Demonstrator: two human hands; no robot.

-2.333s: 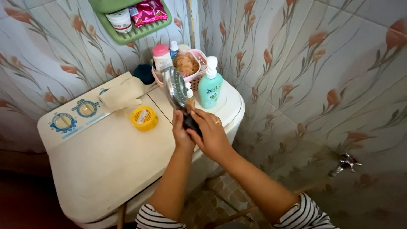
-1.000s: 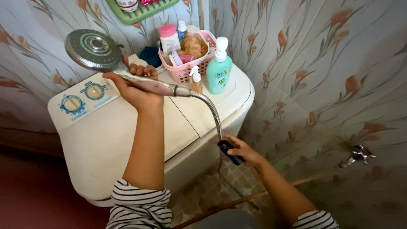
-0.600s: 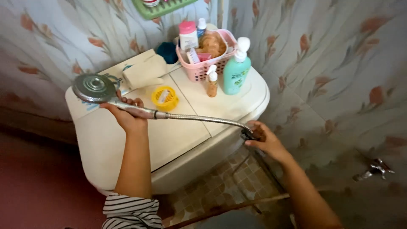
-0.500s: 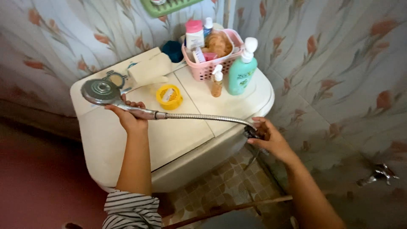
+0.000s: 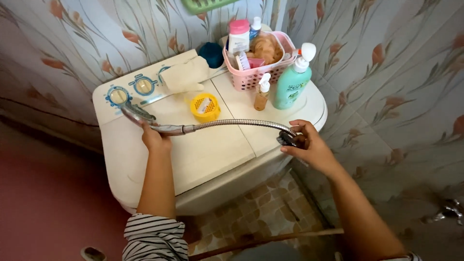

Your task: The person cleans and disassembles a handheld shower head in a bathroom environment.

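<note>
Now the left hand is clamped on the shower head handle over the washing machine; at 3 o'clock the right hand pinches the hose end, apparently a dark fitting. Next move likely needs hose feeding.

A: The chrome metal shower head looks glossy, and its ribbed metal hose shines too.

B: Yes. The cream plastic washing machine lid is smooth and slightly glossy; the pink plastic lattice basket looks matt, the floral wall tiles glazed
</note>
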